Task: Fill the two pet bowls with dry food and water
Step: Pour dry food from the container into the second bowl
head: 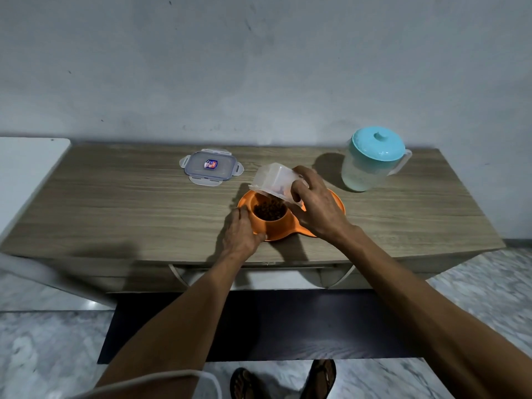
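Observation:
An orange double pet bowl (288, 229) sits near the front middle of the wooden table (129, 203). Its left cup holds brown dry food (269, 211). My right hand (316, 205) grips a clear plastic container (273, 180), tipped mouth-down over that cup, and kibble is falling out of it. My left hand (240, 234) rests on the bowl's left rim and holds it steady. The right cup is hidden behind my right hand. A pitcher (368, 162) with a turquoise lid stands at the back right of the table.
The container's clear lid (211, 167) with a small sticker lies flat at the back middle. A grey wall rises right behind the table. A white surface (26, 168) adjoins the left edge. My sandalled feet (288, 381) stand on a marble floor by a dark mat.

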{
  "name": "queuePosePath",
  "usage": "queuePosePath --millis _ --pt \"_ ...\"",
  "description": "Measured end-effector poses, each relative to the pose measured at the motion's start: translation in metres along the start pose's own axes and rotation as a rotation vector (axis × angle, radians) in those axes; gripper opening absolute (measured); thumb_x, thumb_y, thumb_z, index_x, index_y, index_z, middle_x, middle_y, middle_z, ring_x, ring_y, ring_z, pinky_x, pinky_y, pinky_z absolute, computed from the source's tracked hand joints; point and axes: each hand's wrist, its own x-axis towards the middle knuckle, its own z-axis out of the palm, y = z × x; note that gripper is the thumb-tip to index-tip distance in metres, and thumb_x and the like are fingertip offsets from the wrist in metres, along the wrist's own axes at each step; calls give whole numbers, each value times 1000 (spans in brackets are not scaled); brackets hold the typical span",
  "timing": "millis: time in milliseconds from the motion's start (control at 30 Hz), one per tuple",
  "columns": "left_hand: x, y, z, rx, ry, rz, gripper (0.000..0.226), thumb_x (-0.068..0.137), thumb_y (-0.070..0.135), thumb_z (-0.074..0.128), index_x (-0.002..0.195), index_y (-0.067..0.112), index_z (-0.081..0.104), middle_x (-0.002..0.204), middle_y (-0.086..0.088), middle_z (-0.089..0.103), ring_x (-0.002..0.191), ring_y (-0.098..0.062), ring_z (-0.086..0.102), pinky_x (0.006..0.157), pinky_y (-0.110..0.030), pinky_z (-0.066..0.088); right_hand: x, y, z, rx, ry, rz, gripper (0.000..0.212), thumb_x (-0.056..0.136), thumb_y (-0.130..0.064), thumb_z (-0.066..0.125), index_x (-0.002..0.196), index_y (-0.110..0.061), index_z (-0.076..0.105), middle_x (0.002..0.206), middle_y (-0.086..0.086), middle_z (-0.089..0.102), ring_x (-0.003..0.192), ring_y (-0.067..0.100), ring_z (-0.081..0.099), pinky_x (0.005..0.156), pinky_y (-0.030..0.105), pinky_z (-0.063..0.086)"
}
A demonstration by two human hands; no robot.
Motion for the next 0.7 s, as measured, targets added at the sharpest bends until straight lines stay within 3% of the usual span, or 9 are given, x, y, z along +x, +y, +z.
queuePosePath --millis 167,567,633,700 --pt "0 0 1 -11 -7 -18 93 78 35 78 151 20 24 148 -7 33 138 -29 38 108 -44 39 0 -2 1 -96 -26 -59 25 78 -7 77 87 -3 55 138 28 50 122 45 52 80 42 54" --pt "0 0 0 17 4 -12 95 75 40 80 151 19 25 149 -7 34 138 -29 37 108 -46 41 1 0 6 -173 -32 -111 30 73 -3 80 89 -3 55 136 29 52 120 44 55 80 42 57" --pt "0 0 0 23 0 -7 97 77 40 79 153 17 22 151 -7 32 139 -29 36 108 -45 40 2 2 6 -90 3 -63 25 79 -6 76 89 -3 54 140 28 48 124 44 51 85 44 54" --pt "-1 -1 0 18 1 0 99 78 39 78 154 16 20 153 -8 31 139 -29 36 107 -44 39 6 7 9 31 85 64 24 82 -10 74 89 -4 51 142 24 45 124 38 51 84 37 50"
